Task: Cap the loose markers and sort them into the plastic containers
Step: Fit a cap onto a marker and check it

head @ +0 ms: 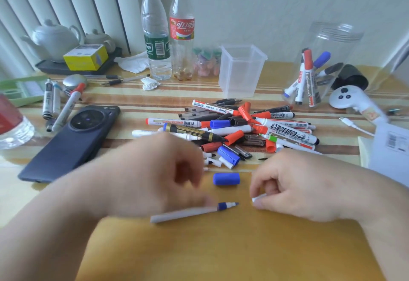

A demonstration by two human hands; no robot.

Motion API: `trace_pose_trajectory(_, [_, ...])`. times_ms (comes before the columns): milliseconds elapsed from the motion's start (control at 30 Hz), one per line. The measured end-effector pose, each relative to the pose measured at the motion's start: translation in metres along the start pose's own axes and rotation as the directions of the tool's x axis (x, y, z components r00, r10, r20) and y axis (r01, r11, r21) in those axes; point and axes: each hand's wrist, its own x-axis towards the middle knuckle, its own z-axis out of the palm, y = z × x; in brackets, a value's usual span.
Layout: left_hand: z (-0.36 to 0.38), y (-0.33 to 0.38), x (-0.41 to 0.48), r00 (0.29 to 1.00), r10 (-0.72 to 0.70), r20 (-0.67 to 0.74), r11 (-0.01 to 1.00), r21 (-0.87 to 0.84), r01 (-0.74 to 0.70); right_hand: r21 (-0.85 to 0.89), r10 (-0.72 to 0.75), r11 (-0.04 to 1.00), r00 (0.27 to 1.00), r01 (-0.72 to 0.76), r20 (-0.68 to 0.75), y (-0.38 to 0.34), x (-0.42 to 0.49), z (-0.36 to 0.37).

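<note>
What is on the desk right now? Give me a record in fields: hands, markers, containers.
left hand: blurred, fingers curled at an uncapped blue marker; grip unclear
right hand: pinches a small white piece
blue cap: lies loose between the hands
pile: markers and caps mixed, unsorted
square tub: looks empty
round jar: holds several capped markers
</note>
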Motion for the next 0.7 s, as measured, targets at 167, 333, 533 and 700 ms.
trace_pose_trajectory(167, [0.020,0.013,-0.001,0.982,-0.046,0.183,0.941,0.337,-0.018,-0.061,0.000,0.998,0.990,-0.009,-0.143,0.008,0.008,0.000])
trace_pose_trajectory(333, [0.010,-0.003,0.005,0.976,-0.161,0.144,0.937,0.332,0.106,-0.029,0.019,0.999,0.985,-0.025,-0.171,0.013,0.013,0.002])
trace_pose_trajectory(533, [0.010,-0.012,0.012,0.978,-0.202,0.059,0.936,0.306,0.175,0.003,0.040,0.999,0.978,-0.041,-0.204,0.013,0.013,0.002])
trace_pose_trajectory(700, [0.010,-0.015,0.013,0.979,-0.202,0.020,0.941,0.280,0.189,0.019,0.049,0.999,0.974,-0.046,-0.221,0.011,0.012,0.001])
